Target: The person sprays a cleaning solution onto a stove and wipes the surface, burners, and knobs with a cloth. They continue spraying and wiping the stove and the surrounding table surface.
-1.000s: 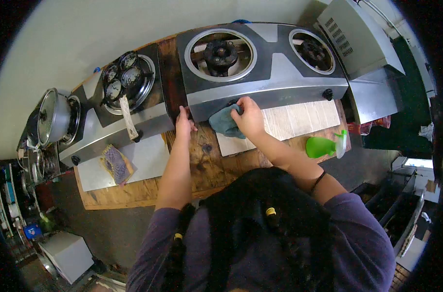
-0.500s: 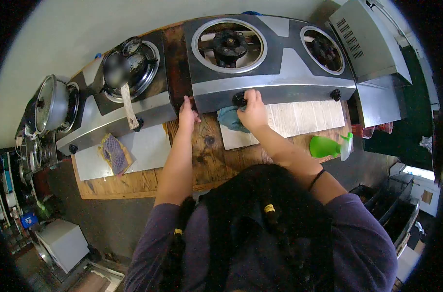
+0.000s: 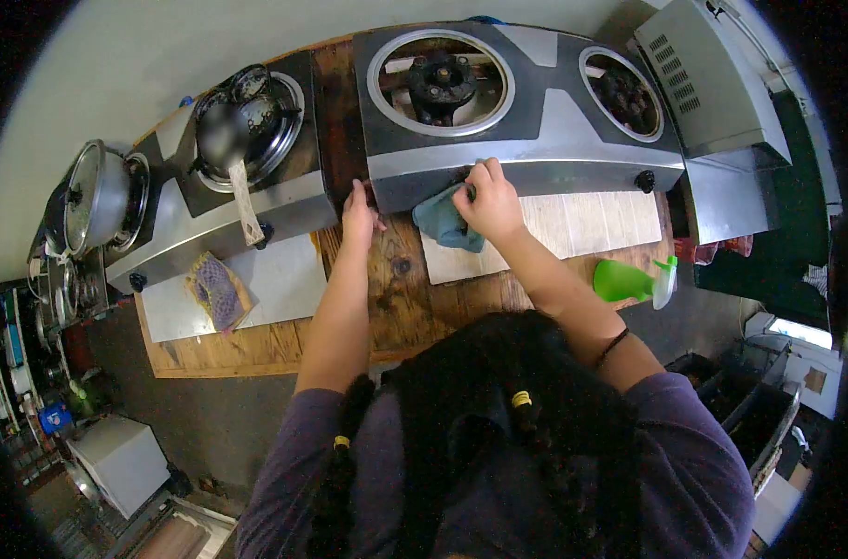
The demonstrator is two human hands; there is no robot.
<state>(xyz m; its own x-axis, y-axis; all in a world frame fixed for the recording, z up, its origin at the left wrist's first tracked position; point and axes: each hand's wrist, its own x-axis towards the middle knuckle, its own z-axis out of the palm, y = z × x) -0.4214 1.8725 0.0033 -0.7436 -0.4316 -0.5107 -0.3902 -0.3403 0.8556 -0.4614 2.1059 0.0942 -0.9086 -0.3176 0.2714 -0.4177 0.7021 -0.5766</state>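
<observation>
My right hand [image 3: 490, 201] is closed on a teal cloth [image 3: 444, 220], pressed to the front panel of the two-burner gas stove [image 3: 573, 174]. The cloth and fingers mostly cover the stove's left knob. At that stove's left front corner is my left hand [image 3: 358, 220], its fingers stretched out along the side and holding nothing. Under the cloth lies a pale ribbed sheet [image 3: 573, 227] on the wooden table [image 3: 401, 307]. The round burner [image 3: 442, 86] above my hands has its grate off, leaving the inside exposed.
A green spray bottle [image 3: 626, 280] lies on the table's right front. On the left, a sponge with purple mesh [image 3: 221, 293] lies on a white sheet [image 3: 284, 289]. A second stove [image 3: 298, 193] carries black parts and a pan handle [image 3: 245, 207]; a lidded pot [image 3: 98, 197] stands further left.
The teal cloth has come up over the left knob, which showed before. My right hand has shifted slightly right and down; my left hand has hardly moved.
</observation>
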